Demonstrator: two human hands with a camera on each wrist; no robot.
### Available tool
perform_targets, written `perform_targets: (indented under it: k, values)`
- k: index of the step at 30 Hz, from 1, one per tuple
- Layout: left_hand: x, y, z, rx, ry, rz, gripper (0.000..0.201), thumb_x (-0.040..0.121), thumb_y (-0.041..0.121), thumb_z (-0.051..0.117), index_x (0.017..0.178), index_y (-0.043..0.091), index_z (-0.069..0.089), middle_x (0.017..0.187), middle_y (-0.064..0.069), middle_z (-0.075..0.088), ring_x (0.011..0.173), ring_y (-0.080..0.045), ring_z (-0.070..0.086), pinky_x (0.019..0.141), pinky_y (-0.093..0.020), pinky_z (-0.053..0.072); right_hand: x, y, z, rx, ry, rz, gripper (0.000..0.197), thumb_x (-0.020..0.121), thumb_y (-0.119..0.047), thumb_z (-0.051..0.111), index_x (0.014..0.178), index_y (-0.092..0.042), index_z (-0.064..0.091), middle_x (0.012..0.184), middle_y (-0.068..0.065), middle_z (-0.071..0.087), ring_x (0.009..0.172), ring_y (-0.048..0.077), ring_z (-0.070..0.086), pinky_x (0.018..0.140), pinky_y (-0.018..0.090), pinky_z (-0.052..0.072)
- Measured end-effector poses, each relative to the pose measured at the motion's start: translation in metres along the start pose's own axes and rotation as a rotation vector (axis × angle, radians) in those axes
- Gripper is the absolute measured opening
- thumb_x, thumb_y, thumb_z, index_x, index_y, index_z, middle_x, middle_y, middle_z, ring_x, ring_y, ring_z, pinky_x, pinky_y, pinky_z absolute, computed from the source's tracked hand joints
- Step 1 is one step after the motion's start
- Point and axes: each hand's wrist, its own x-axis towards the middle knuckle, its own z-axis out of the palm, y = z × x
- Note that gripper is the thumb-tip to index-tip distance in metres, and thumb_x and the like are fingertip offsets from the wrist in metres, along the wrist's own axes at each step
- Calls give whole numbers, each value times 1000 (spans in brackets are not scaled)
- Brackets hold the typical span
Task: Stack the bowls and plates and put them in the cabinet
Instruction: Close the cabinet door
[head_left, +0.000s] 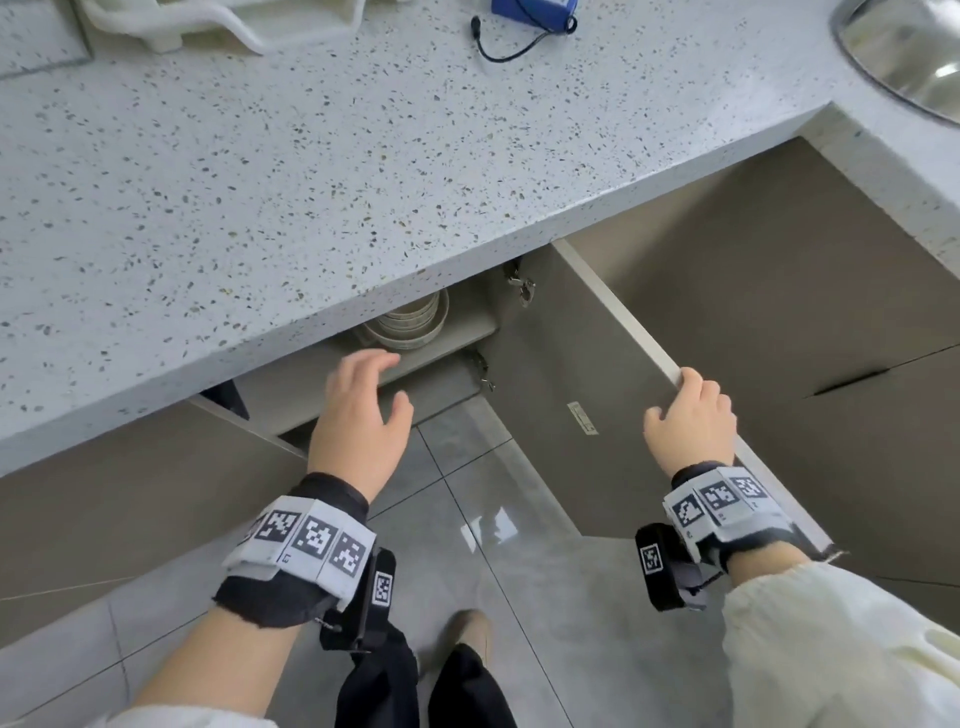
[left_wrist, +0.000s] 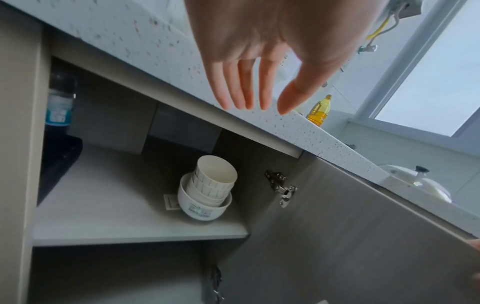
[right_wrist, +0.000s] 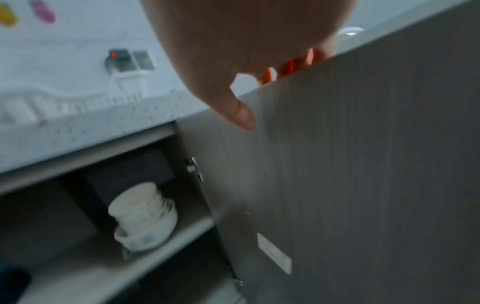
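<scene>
A stack of white bowls (left_wrist: 206, 191) (head_left: 410, 322) (right_wrist: 144, 218) stands on the cabinet shelf (left_wrist: 103, 218), near its right end. My left hand (head_left: 363, 410) (left_wrist: 262, 86) hovers in front of the open cabinet with fingers straight and holds nothing. My right hand (head_left: 688, 413) (right_wrist: 249, 86) grips the top edge of the open cabinet door (head_left: 571, 395) (right_wrist: 363, 164), fingers curled over it and thumb on the inner face.
The speckled countertop (head_left: 260, 182) overhangs the cabinet. A sink (head_left: 904, 52) lies at the far right, a white rack (head_left: 218, 21) and a blue box with a cable (head_left: 530, 10) at the back. A dark bottle (left_wrist: 61, 102) stands inside at the left. Grey floor tiles (head_left: 519, 597) lie below.
</scene>
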Motion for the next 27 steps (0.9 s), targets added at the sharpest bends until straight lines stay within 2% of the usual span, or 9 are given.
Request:
perform_targets:
  k: [6, 9, 11, 14, 16, 19, 22, 24, 27]
  values:
    - [8, -18, -26, 309, 116, 51, 53, 81, 8, 57, 130, 0, 41, 144, -23, 34, 135, -37, 27, 111, -49, 27, -12, -16, -11, -15, -158, 48, 39, 87, -18, 42, 122, -1, 45, 124, 21, 55, 112, 39, 52, 90, 39, 41]
    - [15, -33, -44, 409, 75, 25, 67, 82, 13, 57, 140, 0, 26, 150, -25, 23, 142, -37, 15, 116, -48, 15, -24, -31, -12, 11, -273, 31, 32, 91, -11, 35, 120, -4, 47, 119, 24, 60, 108, 40, 55, 84, 37, 41]
    - [20, -46, -57, 435, 31, -5, 71, 84, 17, 55, 143, -1, 18, 153, -23, 16, 144, -35, 9, 118, -46, 8, -36, -44, -10, 54, -333, 5, 24, 91, -10, 34, 109, -6, 49, 116, 25, 62, 107, 40, 55, 77, 35, 37]
    - [27, -64, -75, 449, -11, 14, 69, 85, 18, 53, 143, 2, 19, 154, -20, 18, 144, -33, 11, 119, -47, 10, -53, -71, 0, 158, -404, -5, 22, 93, -17, 38, 106, -5, 50, 108, 22, 62, 104, 37, 54, 75, 32, 32]
    - [28, -70, -84, 447, -37, 61, 64, 85, 16, 53, 142, 5, 25, 153, -18, 24, 142, -32, 19, 117, -47, 15, -62, -92, 9, 253, -435, -3, 18, 92, -22, 42, 96, -6, 50, 97, 17, 59, 98, 34, 55, 77, 32, 38]
    - [32, -77, -102, 416, -77, 156, 55, 86, 12, 51, 139, 8, 35, 149, -13, 34, 138, -29, 30, 114, -43, 25, -75, -133, 22, 503, -474, 60, 29, 90, -26, 48, 111, -8, 54, 97, 12, 61, 89, 29, 60, 80, 41, 55]
    - [37, -84, -117, 339, -115, 204, 47, 90, 12, 45, 137, 8, 38, 151, -7, 34, 138, -24, 32, 112, -37, 27, -80, -179, 34, 721, -540, 150, 37, 92, -26, 47, 125, -10, 46, 104, 13, 59, 86, 25, 60, 82, 41, 55]
    - [36, -88, -122, 294, -115, 207, 45, 93, 16, 41, 138, 8, 37, 152, -5, 31, 139, -22, 30, 113, -33, 25, -79, -205, 40, 905, -615, 237, 35, 95, -21, 40, 127, -10, 44, 121, 22, 58, 100, 32, 61, 93, 43, 50]
    - [35, -101, -126, 273, -107, 213, 49, 94, 25, 28, 140, 8, 33, 153, -5, 28, 141, -19, 25, 113, -26, 16, -76, -235, 48, 1262, -692, 413, 46, 96, 0, 28, 141, 2, 28, 145, 31, 35, 133, 40, 40, 112, 45, 31]
